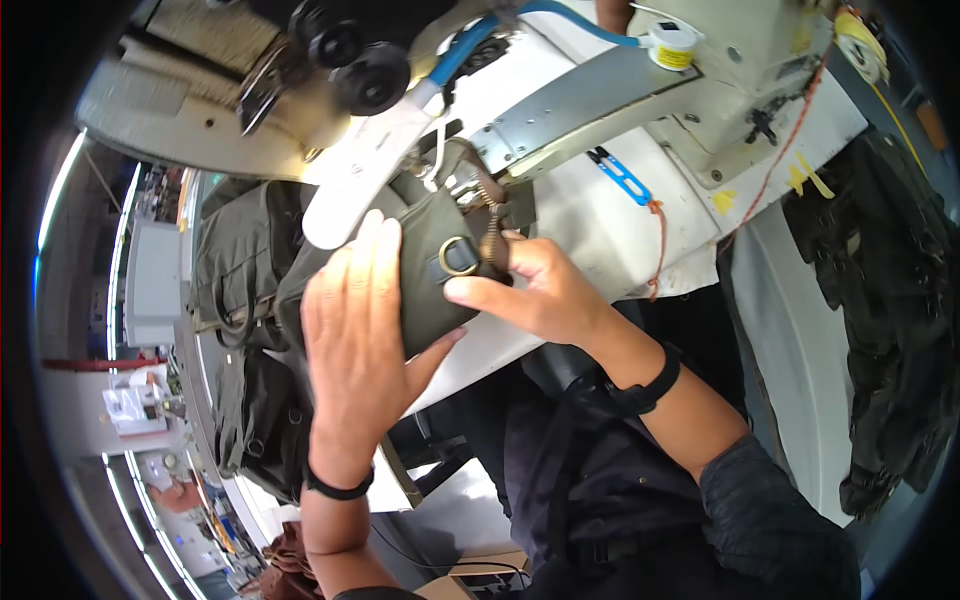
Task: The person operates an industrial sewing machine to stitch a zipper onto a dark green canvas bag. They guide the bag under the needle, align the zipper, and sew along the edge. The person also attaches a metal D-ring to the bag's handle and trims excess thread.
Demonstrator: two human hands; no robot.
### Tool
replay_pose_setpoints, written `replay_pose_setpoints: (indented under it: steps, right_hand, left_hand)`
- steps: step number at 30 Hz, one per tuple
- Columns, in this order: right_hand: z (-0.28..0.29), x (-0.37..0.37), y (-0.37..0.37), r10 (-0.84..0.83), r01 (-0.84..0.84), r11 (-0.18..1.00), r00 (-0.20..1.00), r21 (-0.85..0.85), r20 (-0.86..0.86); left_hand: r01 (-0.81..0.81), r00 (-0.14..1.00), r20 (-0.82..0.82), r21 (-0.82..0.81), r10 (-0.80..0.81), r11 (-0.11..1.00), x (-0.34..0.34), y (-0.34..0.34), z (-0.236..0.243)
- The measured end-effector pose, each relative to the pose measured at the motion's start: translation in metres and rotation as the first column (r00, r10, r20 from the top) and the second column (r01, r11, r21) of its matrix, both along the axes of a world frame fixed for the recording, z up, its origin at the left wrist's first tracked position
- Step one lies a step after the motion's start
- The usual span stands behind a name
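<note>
An olive-green canvas bag (425, 225) lies at the needle area of a sewing machine (590, 115). My left hand (355, 345) rests flat on the bag, fingers stretched forward and thumb out to the side. My right hand (545, 292) pinches the bag's edge by a brass-toothed zipper (490, 245), its thumb on top and the other fingers partly hidden. Between my hands, a brass ring (443, 262) sits on a dark tab sewn to the canvas. A white rounded machine part (350, 200) reaches over the bag just beyond my left fingertips.
More dark green bags (235, 260) are piled on the left, and others hang in a bunch (880, 330) at the right. Blue thread snips (625, 180) with an orange cord lie on the white table (600, 250). A blue hose (580, 22) arches over the machine.
</note>
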State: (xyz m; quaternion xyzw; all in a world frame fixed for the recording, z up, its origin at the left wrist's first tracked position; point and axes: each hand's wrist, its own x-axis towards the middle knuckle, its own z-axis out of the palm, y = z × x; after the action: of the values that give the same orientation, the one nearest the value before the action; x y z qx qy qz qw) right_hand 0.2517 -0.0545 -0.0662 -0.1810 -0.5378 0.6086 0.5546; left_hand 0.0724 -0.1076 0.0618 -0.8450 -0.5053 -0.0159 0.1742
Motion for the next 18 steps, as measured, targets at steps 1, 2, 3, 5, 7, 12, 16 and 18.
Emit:
replay_pose_setpoints:
  steps: [1,2,3,5,7,12,16,18]
  right_hand:
    - [-0.002,-0.001,-0.003,-0.011,0.011,1.0,1.0,-0.005,-0.016]
    - [-0.003,0.001,-0.005,-0.026,0.026,1.0,0.999,-0.012,-0.028]
    - [-0.001,0.002,-0.005,-0.033,0.033,0.999,0.999,-0.012,-0.015]
    - [0.004,0.008,-0.007,-0.073,0.073,0.997,0.997,-0.021,0.024]
    - [0.013,0.01,-0.011,-0.058,0.064,0.992,0.997,-0.108,0.056]
    - [0.048,0.015,-0.019,-0.21,0.231,0.972,0.942,-0.052,0.261]
    - [0.058,0.016,-0.001,-0.195,0.236,0.955,0.957,-0.18,0.215]
    - [0.067,0.012,0.009,-0.253,0.293,0.942,0.94,-0.165,0.228]
  left_hand:
    - [-0.022,0.999,0.041,0.013,0.021,1.0,0.002,-0.002,-0.01]
    - [-0.039,0.996,0.085,0.025,0.036,0.999,0.002,-0.001,-0.021]
    - [-0.036,0.991,0.127,0.02,0.034,0.999,-0.002,0.002,-0.032]
    - [-0.02,0.984,0.179,0.013,0.017,1.0,-0.003,0.01,-0.046]
    - [-0.003,0.975,0.224,0.0,0.003,1.0,-0.001,0.011,-0.047]
    - [0.138,0.913,0.389,-0.02,-0.12,0.99,-0.002,0.017,-0.043]
    - [0.08,0.904,0.424,-0.028,-0.06,0.996,0.007,0.015,-0.042]
    - [0.071,0.905,0.421,-0.003,-0.063,0.997,0.003,0.019,-0.047]
